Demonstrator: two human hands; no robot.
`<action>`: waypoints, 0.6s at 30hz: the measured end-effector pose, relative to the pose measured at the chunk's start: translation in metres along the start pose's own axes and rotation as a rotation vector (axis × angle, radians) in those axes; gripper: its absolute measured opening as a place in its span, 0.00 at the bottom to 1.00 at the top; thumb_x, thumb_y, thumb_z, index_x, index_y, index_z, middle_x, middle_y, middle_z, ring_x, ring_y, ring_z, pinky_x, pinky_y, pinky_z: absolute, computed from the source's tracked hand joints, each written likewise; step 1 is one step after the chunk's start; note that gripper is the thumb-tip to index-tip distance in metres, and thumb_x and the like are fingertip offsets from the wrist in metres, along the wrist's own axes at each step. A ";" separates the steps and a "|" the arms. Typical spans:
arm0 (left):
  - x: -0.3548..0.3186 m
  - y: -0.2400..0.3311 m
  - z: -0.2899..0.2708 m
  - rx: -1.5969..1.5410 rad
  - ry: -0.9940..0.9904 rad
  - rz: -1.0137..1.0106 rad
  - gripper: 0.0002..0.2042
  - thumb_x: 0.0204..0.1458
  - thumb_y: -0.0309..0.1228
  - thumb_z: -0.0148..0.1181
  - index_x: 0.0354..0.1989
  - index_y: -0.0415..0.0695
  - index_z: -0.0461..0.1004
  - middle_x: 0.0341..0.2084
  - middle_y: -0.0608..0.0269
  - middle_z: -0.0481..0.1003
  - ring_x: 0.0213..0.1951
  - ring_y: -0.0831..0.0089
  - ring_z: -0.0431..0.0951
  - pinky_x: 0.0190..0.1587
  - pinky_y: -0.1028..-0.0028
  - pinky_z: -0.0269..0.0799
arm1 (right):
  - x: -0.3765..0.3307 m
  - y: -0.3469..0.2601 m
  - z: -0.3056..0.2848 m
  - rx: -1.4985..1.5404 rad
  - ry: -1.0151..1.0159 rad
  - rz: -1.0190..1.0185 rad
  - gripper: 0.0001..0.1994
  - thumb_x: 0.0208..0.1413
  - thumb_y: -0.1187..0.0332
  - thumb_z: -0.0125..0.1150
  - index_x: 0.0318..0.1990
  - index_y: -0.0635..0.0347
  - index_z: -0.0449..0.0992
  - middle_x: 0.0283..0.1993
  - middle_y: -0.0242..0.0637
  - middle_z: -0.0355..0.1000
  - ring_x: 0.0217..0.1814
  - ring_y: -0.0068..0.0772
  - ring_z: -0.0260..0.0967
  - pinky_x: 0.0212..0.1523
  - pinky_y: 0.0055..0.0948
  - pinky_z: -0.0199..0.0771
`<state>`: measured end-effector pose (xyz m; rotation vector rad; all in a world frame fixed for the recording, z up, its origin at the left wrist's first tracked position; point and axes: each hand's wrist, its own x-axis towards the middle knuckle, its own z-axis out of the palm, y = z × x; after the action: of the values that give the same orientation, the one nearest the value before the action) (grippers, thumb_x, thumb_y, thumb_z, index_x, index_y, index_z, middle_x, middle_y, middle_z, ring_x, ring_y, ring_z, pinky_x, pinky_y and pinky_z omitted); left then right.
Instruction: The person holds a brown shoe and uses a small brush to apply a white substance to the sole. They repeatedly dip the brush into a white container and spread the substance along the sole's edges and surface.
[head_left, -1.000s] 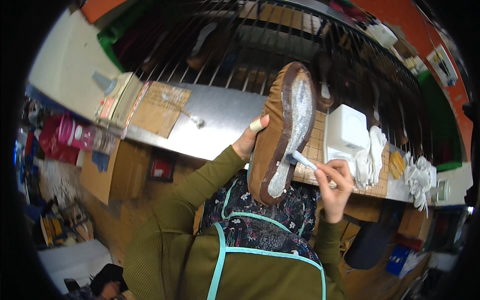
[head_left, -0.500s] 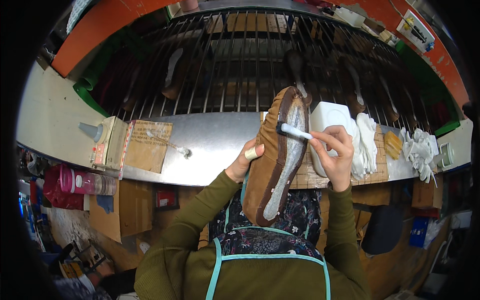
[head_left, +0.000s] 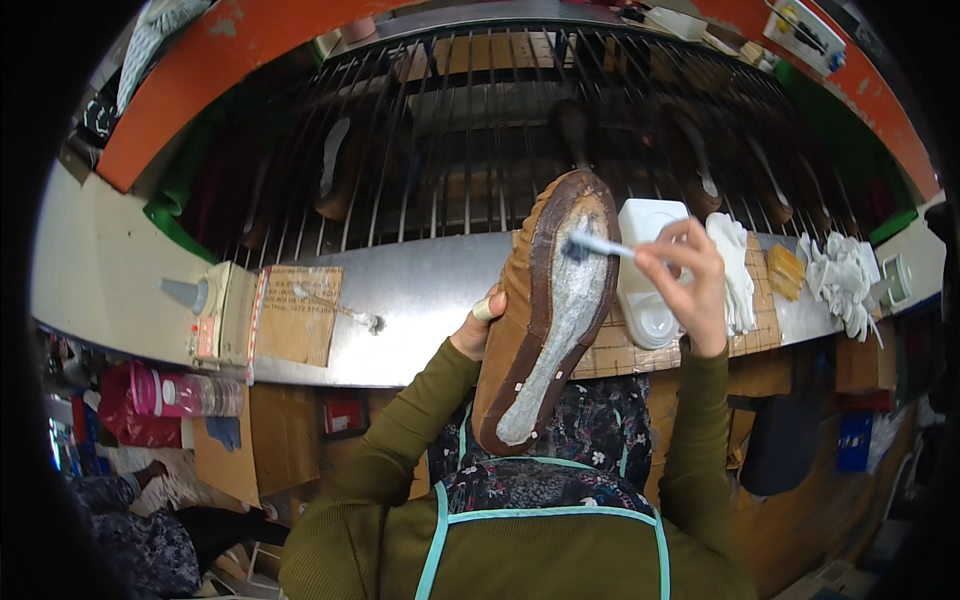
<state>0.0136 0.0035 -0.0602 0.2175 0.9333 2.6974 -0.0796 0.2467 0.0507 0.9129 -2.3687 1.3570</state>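
A brown suede shoe upper is held upright over the table edge, its underside turned toward me, with a pale grey middle strip and dark brown border. My left hand is closed on its left side, a pale wrap on the thumb; the other fingers are hidden behind it. Pinched in my right hand is a small brush with a white handle. Its dark bristles touch the grey strip near the upper end. Just behind my right hand stands a white plastic bottle.
Beyond the metal tabletop, metal bars carry several shoes. On the left lie cardboard and a stick with a whitish tip. White gloves, a yellow block and more white gloves lie on the right.
The brush has turned its bristles from the left border onto the grey strip. My right hand has moved slightly right; the shoe's underside now faces me more fully.
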 end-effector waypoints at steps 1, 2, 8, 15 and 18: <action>0.000 -0.001 0.000 -0.033 0.016 0.001 0.41 0.45 0.52 0.64 0.64 0.41 0.57 0.54 0.50 0.69 0.53 0.59 0.73 0.56 0.61 0.70 | 0.006 -0.001 -0.001 -0.092 0.061 -0.024 0.07 0.46 0.66 0.69 0.32 0.55 0.84 0.31 0.29 0.70 0.24 0.19 0.60 0.29 0.26 0.55; -0.001 -0.001 -0.002 -0.061 0.038 0.007 0.41 0.44 0.52 0.65 0.63 0.41 0.59 0.54 0.48 0.69 0.52 0.57 0.73 0.55 0.60 0.71 | 0.013 -0.002 0.001 -0.177 0.119 -0.052 0.07 0.46 0.65 0.69 0.33 0.54 0.84 0.32 0.29 0.70 0.24 0.20 0.60 0.32 0.27 0.54; 0.000 0.002 -0.020 -0.173 0.082 0.107 0.41 0.43 0.53 0.65 0.62 0.41 0.60 0.53 0.49 0.70 0.51 0.57 0.74 0.55 0.58 0.71 | -0.024 -0.005 0.057 -0.630 0.533 -0.295 0.13 0.44 0.63 0.71 0.41 0.45 0.82 0.34 0.28 0.70 0.26 0.21 0.60 0.38 0.30 0.44; 0.005 0.027 -0.031 -0.083 0.334 0.166 0.38 0.50 0.62 0.48 0.61 0.44 0.62 0.51 0.54 0.72 0.44 0.65 0.77 0.41 0.66 0.80 | -0.072 -0.048 0.065 -0.282 0.083 -0.094 0.11 0.45 0.65 0.69 0.39 0.50 0.83 0.34 0.28 0.68 0.27 0.21 0.61 0.38 0.29 0.46; 0.021 0.052 -0.020 -0.193 0.334 0.127 0.31 0.54 0.57 0.45 0.56 0.43 0.68 0.46 0.54 0.75 0.41 0.64 0.79 0.41 0.65 0.79 | -0.062 -0.047 0.044 0.299 -0.168 0.128 0.08 0.48 0.69 0.68 0.37 0.56 0.83 0.35 0.30 0.68 0.30 0.19 0.63 0.38 0.26 0.55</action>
<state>-0.0217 -0.0409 -0.0419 -0.2282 0.7545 2.9767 0.0011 0.2169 0.0281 1.0014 -2.4237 1.7858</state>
